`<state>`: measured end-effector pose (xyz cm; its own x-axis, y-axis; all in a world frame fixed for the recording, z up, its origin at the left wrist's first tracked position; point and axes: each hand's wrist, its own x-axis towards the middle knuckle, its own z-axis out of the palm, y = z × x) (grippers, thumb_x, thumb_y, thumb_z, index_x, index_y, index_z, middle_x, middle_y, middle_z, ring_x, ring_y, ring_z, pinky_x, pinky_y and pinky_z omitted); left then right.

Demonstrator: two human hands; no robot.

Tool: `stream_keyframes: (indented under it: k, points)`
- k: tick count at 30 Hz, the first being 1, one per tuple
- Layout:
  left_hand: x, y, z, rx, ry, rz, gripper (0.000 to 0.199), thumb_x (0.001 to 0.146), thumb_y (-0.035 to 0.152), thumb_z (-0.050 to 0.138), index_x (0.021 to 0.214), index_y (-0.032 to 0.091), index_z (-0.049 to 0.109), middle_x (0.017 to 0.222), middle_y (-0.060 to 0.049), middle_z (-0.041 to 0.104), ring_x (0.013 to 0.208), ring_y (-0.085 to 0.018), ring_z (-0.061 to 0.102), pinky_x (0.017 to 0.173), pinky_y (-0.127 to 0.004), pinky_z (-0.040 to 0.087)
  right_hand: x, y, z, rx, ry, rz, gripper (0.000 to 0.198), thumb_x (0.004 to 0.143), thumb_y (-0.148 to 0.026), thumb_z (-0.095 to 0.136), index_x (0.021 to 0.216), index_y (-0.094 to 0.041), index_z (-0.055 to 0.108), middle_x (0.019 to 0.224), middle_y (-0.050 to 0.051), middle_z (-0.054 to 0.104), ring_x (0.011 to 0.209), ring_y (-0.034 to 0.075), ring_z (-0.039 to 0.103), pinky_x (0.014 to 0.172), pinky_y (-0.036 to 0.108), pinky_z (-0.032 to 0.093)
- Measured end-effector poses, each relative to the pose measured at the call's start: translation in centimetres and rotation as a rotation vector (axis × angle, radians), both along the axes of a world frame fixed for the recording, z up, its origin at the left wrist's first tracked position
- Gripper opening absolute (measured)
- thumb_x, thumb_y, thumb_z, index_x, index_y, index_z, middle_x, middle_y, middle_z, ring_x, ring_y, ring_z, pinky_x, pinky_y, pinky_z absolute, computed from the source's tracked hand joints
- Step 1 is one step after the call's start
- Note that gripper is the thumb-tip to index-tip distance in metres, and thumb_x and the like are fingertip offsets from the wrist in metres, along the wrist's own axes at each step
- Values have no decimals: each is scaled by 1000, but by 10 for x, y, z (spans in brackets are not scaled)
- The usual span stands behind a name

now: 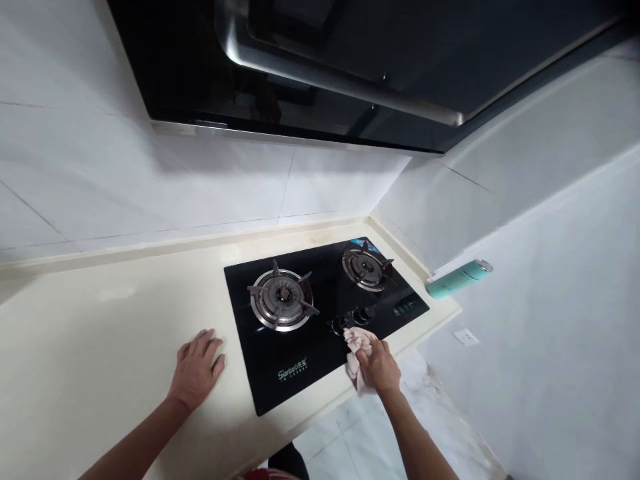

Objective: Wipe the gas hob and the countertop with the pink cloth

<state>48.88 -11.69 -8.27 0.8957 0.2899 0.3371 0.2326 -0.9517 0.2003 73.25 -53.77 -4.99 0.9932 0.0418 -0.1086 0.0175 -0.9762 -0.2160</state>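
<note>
- The right hand [381, 367], low and right of centre, is closed around a bunched pinkish cloth [356, 342], pressing it onto the front edge of a black glass hob [300, 347].
- The cloth sits just beside the two control knobs [350, 320], touching or nearly touching the nearer one.
- The left hand [197, 368], lower left of centre, lies flat with fingers spread on the cream countertop [100, 333], just left of the hob and holding nothing.
- Risk, as a judgement: the cloth could catch a knob and turn it, letting gas flow; a loose corner could also snag on a burner's prongs.
- Count: two hands, one cloth, one hob, two burners, two knobs.
- The larger burner [281, 300] is centre frame; the smaller burner [367, 267] is up and to the right.
- One teal spray can [457, 279] lies on its side at the counter's right end.
- One dark extractor hood [325, 73] fills the top of the frame, against white wall tiles.
</note>
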Motion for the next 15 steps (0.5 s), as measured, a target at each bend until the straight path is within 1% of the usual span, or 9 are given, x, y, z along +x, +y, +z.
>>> stream_keyframes:
  k: [2,4,6,8,9,10,12,13,15]
  points:
    - [0,0,0,-1,4,3,32,93,35,46,114,21,66,136,-13,61,131,-31,50,103,-48,36,9,-19,-2,14,35,-121,49,87,-57,46,118,-21,59,119,14,61,95,29,66,78,41,48]
    - [-1,0,-1,0,7,6,32,93,35,46,114,22,66,136,-13,61,132,-31,50,103,-48,36,24,-39,2,26,48,-207,55,85,-59,47,116,-16,61,111,18,64,95,33,66,77,42,49]
    - [-1,0,-1,6,8,5,32,93,35,45,114,22,66,136,-13,61,132,-31,50,102,-48,37,44,-57,10,40,45,-243,62,86,-59,45,125,-12,56,106,19,66,95,33,66,76,41,50]
    - [-1,1,-1,18,4,3,33,93,36,45,114,23,66,136,-13,62,131,-31,51,101,-47,38,66,-68,23,81,-7,-242,71,87,-57,45,139,-10,44,113,20,65,101,31,65,79,39,51]
    - [-1,1,-2,23,-1,2,33,93,36,45,113,23,67,135,-13,62,130,-31,52,101,-47,38,79,-70,29,109,-64,-205,74,87,-55,45,144,-9,38,121,20,63,107,29,63,84,37,51]
    - [-1,1,-2,24,-5,1,33,93,36,45,113,23,67,135,-13,62,130,-31,52,101,-48,38,92,-70,35,133,-131,-137,75,87,-53,47,147,-10,34,127,20,59,114,28,60,89,36,49]
    - [-1,2,-2,15,-4,2,33,92,37,46,114,23,67,135,-13,62,130,-31,52,102,-48,37,118,-62,44,134,-248,54,72,86,-47,51,148,-13,38,135,18,54,124,27,52,98,36,45]
    - [-1,3,-1,7,1,4,33,92,38,47,114,24,67,135,-12,62,130,-32,52,103,-49,37,131,-55,47,99,-268,148,67,86,-43,52,147,-17,42,137,16,53,125,27,50,100,37,44]
    - [-2,3,0,-8,22,4,34,91,39,48,115,25,67,136,-12,61,130,-31,51,104,-49,36,154,-39,47,-36,-194,287,57,87,-37,54,143,-28,50,140,10,51,124,28,48,99,40,43]
